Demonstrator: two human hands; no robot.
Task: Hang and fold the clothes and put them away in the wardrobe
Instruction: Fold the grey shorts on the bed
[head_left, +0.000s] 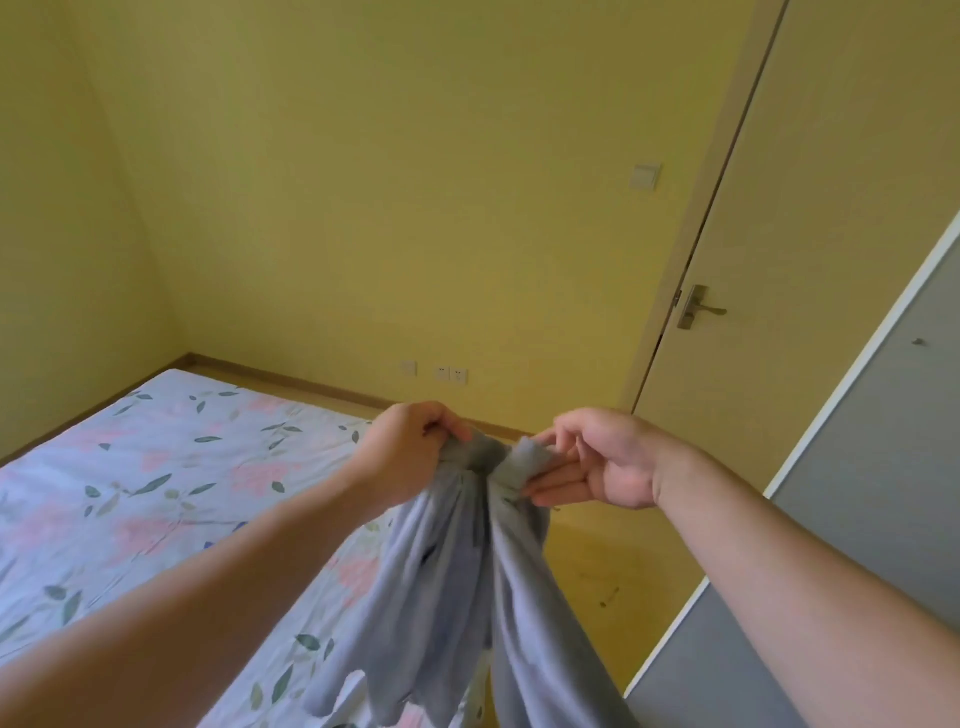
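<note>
Grey garment (467, 566) (over the bed (156, 467)) in both grips: left hand (410, 447) clenching, right hand (597, 462) pinching

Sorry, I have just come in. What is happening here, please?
A person is holding up a grey garment with both hands. The left hand grips its bunched top and the right hand pinches the fabric right beside it. The rest of the cloth hangs down loosely in front of a bed with a flowered sheet. The garment is not yet folded, and no hanger is in view.
</note>
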